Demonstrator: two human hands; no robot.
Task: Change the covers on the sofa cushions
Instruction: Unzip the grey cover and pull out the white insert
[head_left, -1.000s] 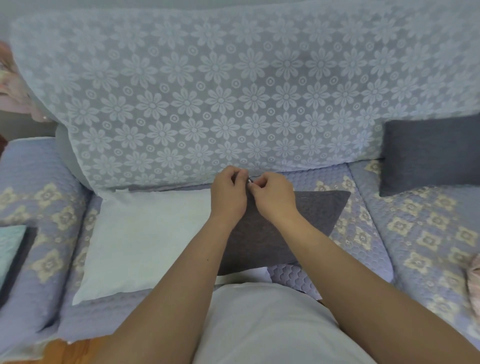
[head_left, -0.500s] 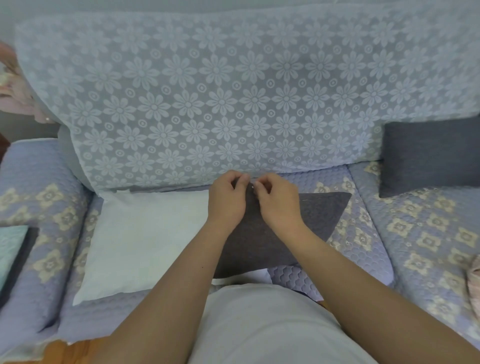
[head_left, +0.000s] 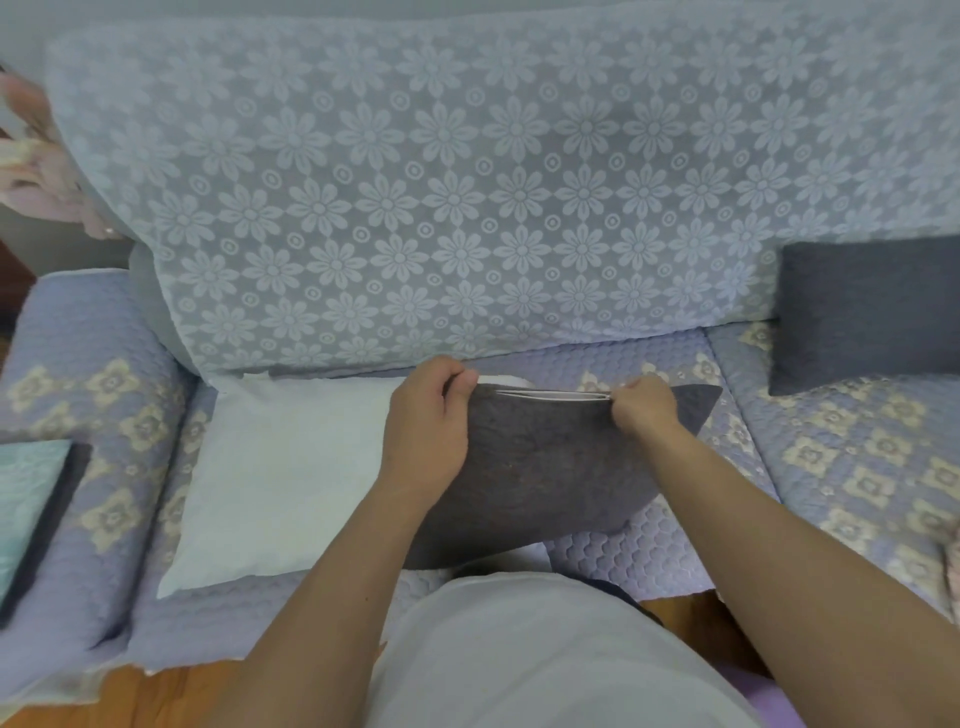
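This is a home, in a living room. A big sofa (head_left: 649, 551) fills the view, with a soft purple quilted cover with pale flower shapes on its seat and arm. A lacy throw (head_left: 415, 197) with white daisies hangs over the sofa back. A dark grey cushion (head_left: 867, 312) leans in the right corner, and a plain white pillow (head_left: 285, 467) lies on the seat. The floor (head_left: 156, 696) below is orange-brown wood.

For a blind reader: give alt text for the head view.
Two hands, the left hand and right hand, grip the open top edge of a dark grey cushion cover on a sofa seat, beside a bare white cushion.
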